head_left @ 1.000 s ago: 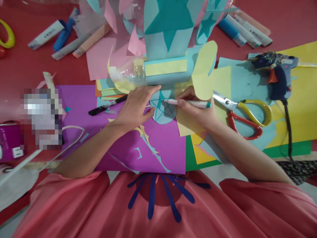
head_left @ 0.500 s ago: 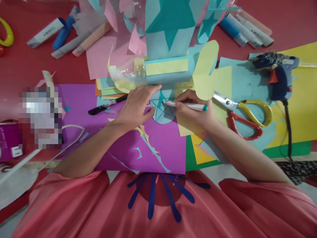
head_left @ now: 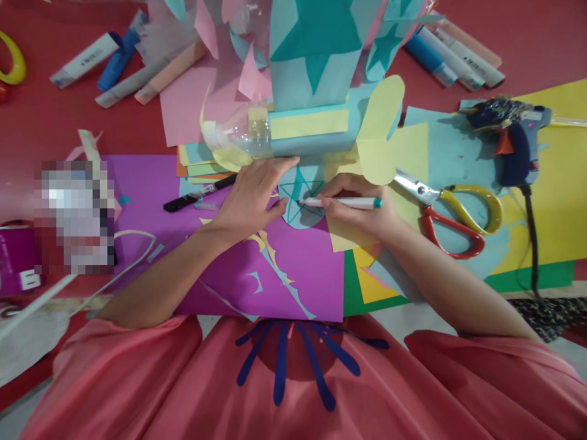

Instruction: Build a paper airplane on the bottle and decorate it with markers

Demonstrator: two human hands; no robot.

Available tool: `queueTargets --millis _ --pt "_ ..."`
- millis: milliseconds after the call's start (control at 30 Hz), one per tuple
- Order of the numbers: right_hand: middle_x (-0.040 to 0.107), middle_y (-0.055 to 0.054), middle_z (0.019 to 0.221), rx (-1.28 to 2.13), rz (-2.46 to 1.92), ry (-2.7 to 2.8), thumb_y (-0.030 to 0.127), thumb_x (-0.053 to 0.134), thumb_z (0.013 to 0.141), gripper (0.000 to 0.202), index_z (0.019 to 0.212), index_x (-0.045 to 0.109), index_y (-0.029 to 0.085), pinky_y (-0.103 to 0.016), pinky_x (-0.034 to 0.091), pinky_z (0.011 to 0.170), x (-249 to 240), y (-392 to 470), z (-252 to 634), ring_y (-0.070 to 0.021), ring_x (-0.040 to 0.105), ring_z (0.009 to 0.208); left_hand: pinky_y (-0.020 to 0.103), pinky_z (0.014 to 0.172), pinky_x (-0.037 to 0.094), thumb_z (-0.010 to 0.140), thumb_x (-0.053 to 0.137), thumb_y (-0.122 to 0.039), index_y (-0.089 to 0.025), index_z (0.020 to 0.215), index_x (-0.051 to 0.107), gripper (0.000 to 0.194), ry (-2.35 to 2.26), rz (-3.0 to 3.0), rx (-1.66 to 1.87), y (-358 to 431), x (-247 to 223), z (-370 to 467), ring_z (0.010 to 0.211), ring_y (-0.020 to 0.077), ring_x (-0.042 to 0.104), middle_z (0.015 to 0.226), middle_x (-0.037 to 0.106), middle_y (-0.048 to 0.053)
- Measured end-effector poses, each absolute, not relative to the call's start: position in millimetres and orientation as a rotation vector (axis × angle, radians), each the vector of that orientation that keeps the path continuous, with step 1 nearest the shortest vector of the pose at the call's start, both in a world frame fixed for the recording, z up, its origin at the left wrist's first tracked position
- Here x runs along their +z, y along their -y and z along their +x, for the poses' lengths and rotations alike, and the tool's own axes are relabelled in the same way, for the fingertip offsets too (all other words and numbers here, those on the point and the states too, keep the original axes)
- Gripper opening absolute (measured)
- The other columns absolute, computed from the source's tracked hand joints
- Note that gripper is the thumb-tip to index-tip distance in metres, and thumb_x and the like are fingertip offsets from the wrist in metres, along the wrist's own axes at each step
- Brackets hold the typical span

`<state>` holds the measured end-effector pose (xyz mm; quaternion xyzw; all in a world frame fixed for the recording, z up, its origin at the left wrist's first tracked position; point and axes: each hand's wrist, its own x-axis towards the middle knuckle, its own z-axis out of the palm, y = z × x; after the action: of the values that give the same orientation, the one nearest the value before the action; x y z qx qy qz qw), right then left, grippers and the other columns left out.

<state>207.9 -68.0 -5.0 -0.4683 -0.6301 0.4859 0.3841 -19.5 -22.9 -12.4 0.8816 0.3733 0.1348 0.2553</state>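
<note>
My right hand (head_left: 355, 205) grips a white marker (head_left: 360, 202) with a green end, its tip on a rounded light-blue paper piece (head_left: 293, 215). That piece carries a teal star outline, partly coloured in at its middle. My left hand (head_left: 257, 192) lies with fingers stretched out, the fingertips at the piece's top edge and the thumb at its left side. Just beyond lies a plastic bottle (head_left: 236, 135) on its side, wrapped in blue and yellow paper. A black marker (head_left: 197, 194) rests by my left wrist, on purple paper (head_left: 302, 275).
Scissors (head_left: 454, 214) with red and yellow handles lie right of my right hand. Farther right is a glue gun (head_left: 520, 140) with its cord. Several markers (head_left: 458, 52) lie at the back. Paper scraps (head_left: 275, 263) are scattered in front, and a bigger teal-star paper (head_left: 312, 55) stands behind the bottle.
The marker tip has moved slightly down and left within the star, and the marker lies flatter. More teal colour shows inside the star. My left hand has stayed in place.
</note>
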Motion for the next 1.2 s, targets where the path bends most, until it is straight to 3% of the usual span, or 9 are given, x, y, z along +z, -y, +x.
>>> queueTargets --millis 167,333,467,933,1200 --pt "0.068 -0.004 0.075 1.187 -1.312 1.379 0.040 0.068 0.084 0.018 0.078 0.068 0.022 -0.036 0.056 0.072 -1.5 66.6 206.4 -0.0190 0.065 0.075 0.045 0.107 0.042 0.086 0.050 -0.019 -0.019 0.143 0.043 0.058 -1.035 2.395 0.329 23.5 -9.7 -18.7 0.129 0.0281 0.052 0.138 0.058 0.011" --pt "0.070 -0.006 0.081 1.303 -1.329 1.309 0.043 0.064 0.086 0.023 0.086 0.072 0.021 -0.038 0.057 0.069 2.3 63.6 206.3 -0.0192 0.065 0.073 0.048 0.111 0.041 0.090 0.046 -0.018 -0.017 0.143 0.044 0.053 -1.012 2.412 0.285 24.3 -5.5 -16.1 0.133 0.0282 0.049 0.143 0.055 0.012" --pt "0.071 -0.005 0.085 1.280 -1.296 1.355 0.040 0.070 0.084 0.017 0.086 0.069 0.024 -0.039 0.057 0.076 0.6 62.9 205.5 -0.0209 0.067 0.082 0.048 0.113 0.040 0.092 0.046 -0.021 -0.017 0.144 0.041 0.052 -0.951 2.435 0.304 24.5 -7.7 -16.1 0.134 0.0276 0.049 0.145 0.052 0.013" --pt "0.066 -0.001 0.075 1.150 -1.315 1.492 0.026 0.065 0.083 0.005 0.080 0.062 0.024 -0.032 0.050 0.064 -4.8 63.6 202.4 -0.0156 0.062 0.070 0.048 0.111 0.041 0.093 0.049 -0.024 -0.016 0.145 0.040 0.054 -0.927 2.447 0.322 25.0 -8.9 -18.0 0.134 0.0286 0.049 0.145 0.051 0.013" --pt "0.064 -0.001 0.073 1.198 -1.320 1.519 0.029 0.066 0.084 0.010 0.078 0.064 0.023 -0.031 0.050 0.062 -7.0 65.8 204.2 -0.0151 0.060 0.068 0.048 0.112 0.040 0.093 0.049 -0.025 -0.016 0.146 0.039 0.054 -0.922 2.424 0.334 24.8 -11.4 -18.2 0.135 0.0290 0.048 0.147 0.050 0.013"
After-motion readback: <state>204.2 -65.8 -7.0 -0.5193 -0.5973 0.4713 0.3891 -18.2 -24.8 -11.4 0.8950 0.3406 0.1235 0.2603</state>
